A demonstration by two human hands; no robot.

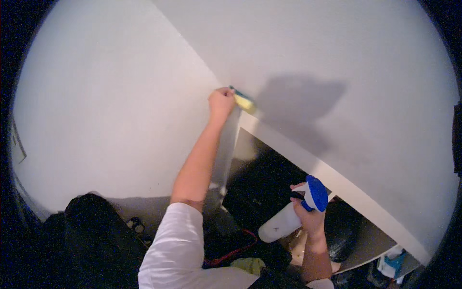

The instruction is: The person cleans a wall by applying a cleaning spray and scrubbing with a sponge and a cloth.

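My left hand [221, 104], arm stretched forward, grips a yellow sponge [244, 104] with a dark green side. The sponge, slightly blurred, is by the corner where the white surfaces meet, just above the end of a white edge board [308, 159]. Lower and to the right, my right hand [312, 219] is wrapped round the neck of a spray bottle [280, 224]. Its body is whitish, its head blue and white, and it is tilted with the head up to the right. Some fingers of that hand are hidden behind the spray head.
Under the edge board is an open compartment with a large black object [262, 188] and a rounded, shiny black item [344, 231]. A blue and white package [392, 262] stands at the lower right. Dark fabric [98, 236] hangs at the lower left, beside the white wall [106, 106].
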